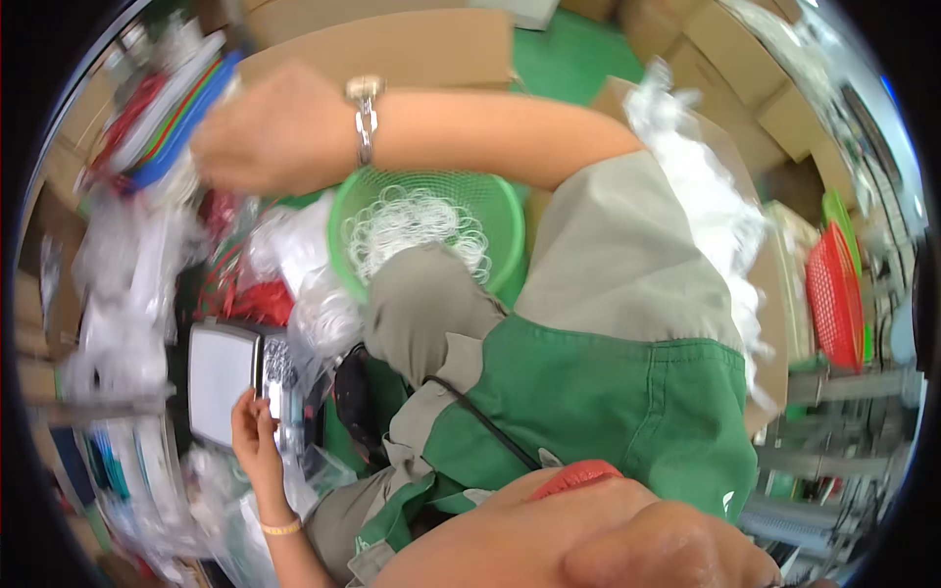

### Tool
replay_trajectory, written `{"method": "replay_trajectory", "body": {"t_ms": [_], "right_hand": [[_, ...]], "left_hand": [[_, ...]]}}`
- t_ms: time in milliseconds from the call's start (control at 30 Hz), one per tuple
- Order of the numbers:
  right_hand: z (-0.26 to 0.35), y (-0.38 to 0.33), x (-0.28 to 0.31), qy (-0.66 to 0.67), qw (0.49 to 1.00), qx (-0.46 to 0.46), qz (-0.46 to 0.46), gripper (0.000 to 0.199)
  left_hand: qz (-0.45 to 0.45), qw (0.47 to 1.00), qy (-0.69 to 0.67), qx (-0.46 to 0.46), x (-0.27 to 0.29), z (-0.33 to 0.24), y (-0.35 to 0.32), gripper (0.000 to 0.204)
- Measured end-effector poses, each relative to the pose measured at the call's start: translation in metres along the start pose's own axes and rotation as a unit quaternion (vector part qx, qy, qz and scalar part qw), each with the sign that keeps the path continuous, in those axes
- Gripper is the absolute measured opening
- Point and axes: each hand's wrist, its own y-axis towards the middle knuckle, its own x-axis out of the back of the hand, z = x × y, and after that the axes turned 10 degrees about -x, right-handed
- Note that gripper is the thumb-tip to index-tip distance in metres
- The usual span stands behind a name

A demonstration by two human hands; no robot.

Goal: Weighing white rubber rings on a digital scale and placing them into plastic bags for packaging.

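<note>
My right hand (270, 132), with a metal-band watch (364, 108) on its wrist, is stretched across the upper left, beside a stack of coloured sheets (176, 122). Motion smears its fingers, so their grip does not show. At the lower left is my left hand (257, 436), a thin bracelet at its wrist. Its fingers are bent and pinched together at the edge of a white flat-topped device (223, 377); what they hold, if anything, is too small to make out. Below my right forearm stands a green mesh basket (510, 230) with many thin white rings (417, 230) inside.
Clear plastic bags (127, 265) crowd the left side, near red bundled material (263, 302). A cardboard box (392, 49) stands at the top. On the right are white plastic bags (696, 167) in a carton and a red basket (833, 294).
</note>
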Motion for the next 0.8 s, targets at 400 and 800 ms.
{"method": "replay_trajectory", "body": {"t_ms": [400,800], "right_hand": [[-0.265,-0.316,0.351,-0.24,0.714,-0.45,-0.479,0.019],[-0.252,-0.43,0.404,0.178,0.548,-0.597,-0.559,0.018]], "left_hand": [[0.12,0.98,0.097,0.125,0.016,0.101,0.024,0.039],[0.138,0.981,0.098,0.099,0.015,0.07,0.017,0.043]]}}
